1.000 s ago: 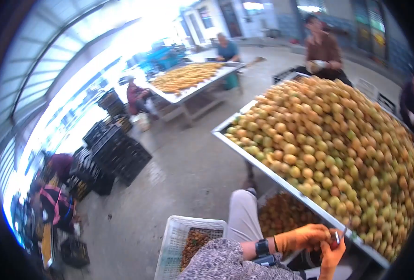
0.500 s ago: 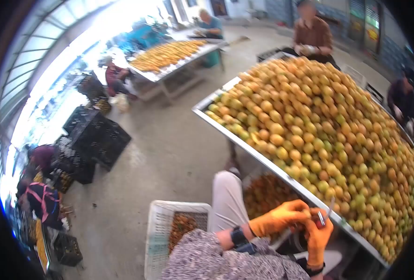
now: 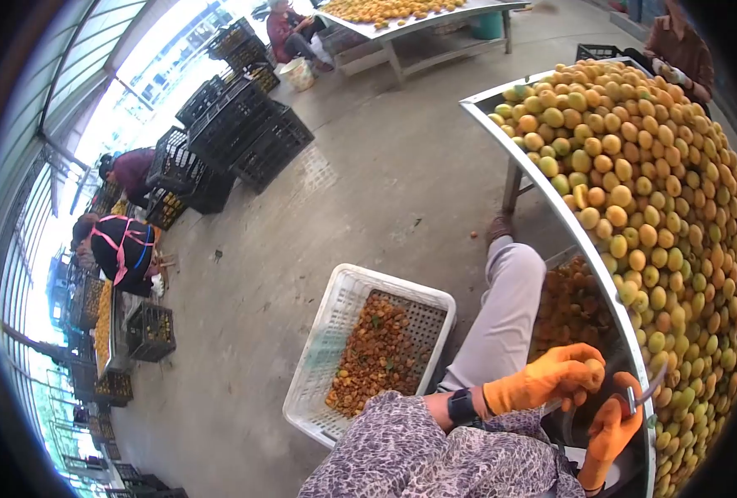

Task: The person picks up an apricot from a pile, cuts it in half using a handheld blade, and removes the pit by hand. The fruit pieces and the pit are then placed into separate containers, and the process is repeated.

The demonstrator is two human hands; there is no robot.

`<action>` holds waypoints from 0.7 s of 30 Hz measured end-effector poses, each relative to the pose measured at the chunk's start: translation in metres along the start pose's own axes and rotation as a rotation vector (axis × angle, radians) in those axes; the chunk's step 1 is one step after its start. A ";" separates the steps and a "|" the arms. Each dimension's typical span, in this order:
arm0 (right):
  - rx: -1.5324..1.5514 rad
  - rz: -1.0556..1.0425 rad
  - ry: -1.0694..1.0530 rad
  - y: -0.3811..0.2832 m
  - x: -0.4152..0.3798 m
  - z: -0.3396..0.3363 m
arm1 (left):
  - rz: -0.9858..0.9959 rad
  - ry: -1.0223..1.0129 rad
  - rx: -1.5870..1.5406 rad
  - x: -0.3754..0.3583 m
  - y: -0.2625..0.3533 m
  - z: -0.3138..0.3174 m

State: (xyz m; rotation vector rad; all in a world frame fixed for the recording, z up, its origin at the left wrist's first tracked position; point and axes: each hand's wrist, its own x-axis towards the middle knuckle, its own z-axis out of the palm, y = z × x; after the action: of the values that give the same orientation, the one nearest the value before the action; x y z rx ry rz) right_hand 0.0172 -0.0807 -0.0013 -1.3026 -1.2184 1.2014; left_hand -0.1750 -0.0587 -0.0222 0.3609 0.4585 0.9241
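Note:
My left hand (image 3: 547, 380), in an orange glove, pinches an apricot (image 3: 593, 376) at its fingertips. Close by on the right, my right hand (image 3: 616, 425), gloved the same way, is closed around a small knife (image 3: 656, 383) with a thin curved blade pointing up and right. The knife's handle is mostly hidden in the glove. Both hands are over my lap, beside the metal rim of a table (image 3: 588, 241) heaped with yellow, green and orange apricots (image 3: 659, 216). Blade and held fruit are apart.
A white plastic crate (image 3: 440, 303) with brown-orange bits stands on the floor left of my leg. More brown-orange pieces (image 3: 574, 303) lie under the table edge. Black crates (image 3: 231, 124) are stacked farther left, near bent-over people (image 3: 123, 249). A second fruit table (image 3: 393, 31) stands behind.
My view has swung left and down, so the hands and table appear farther right. The hands have moved apart, and the apricot in my left fingers now shows.

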 end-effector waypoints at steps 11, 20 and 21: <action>0.009 0.071 -0.143 0.026 0.029 0.017 | 0.325 0.155 -0.422 -0.062 0.002 -0.106; 0.007 0.141 -0.032 0.019 0.028 0.019 | 0.235 0.158 -0.272 -0.079 0.012 -0.105; 0.007 0.162 -0.046 0.019 0.027 0.018 | 0.223 0.241 -0.162 -0.097 0.008 -0.124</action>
State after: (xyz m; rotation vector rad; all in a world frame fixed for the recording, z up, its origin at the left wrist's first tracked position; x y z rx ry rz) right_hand 0.0010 -0.0542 -0.0231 -1.3968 -1.1574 1.3562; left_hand -0.2958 -0.1213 -0.1016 0.1548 0.5671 1.2214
